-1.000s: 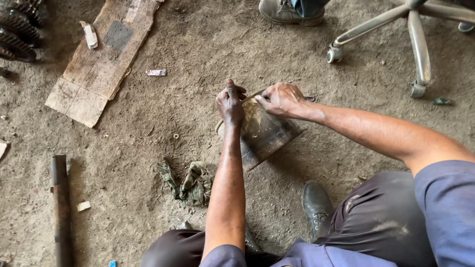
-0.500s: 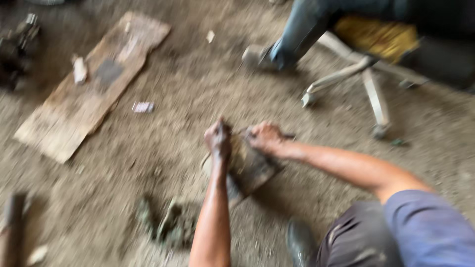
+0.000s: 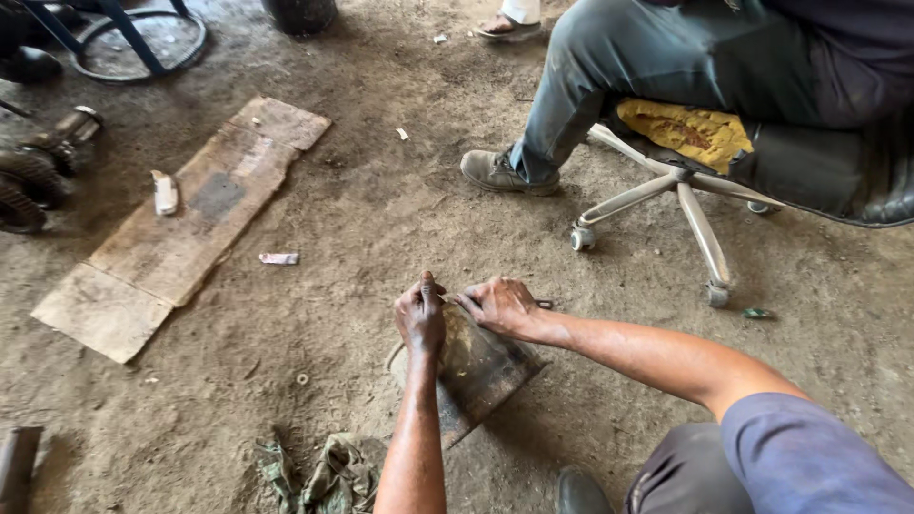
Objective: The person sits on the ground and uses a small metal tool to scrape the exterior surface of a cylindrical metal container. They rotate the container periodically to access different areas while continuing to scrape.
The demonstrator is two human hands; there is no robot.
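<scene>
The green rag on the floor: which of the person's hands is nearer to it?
Left. The left hand grips the metal part on the side toward the rag. The right hand rests on the part's far side.

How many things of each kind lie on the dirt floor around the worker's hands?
Rusty metal parts under the hands: 1
Cardboard sheets: 1
Green rags: 1
Wheeled chairs: 1
Gear-like machine parts at the left edge: 1
Shoes planted by the chair: 1
Total: 6
</scene>
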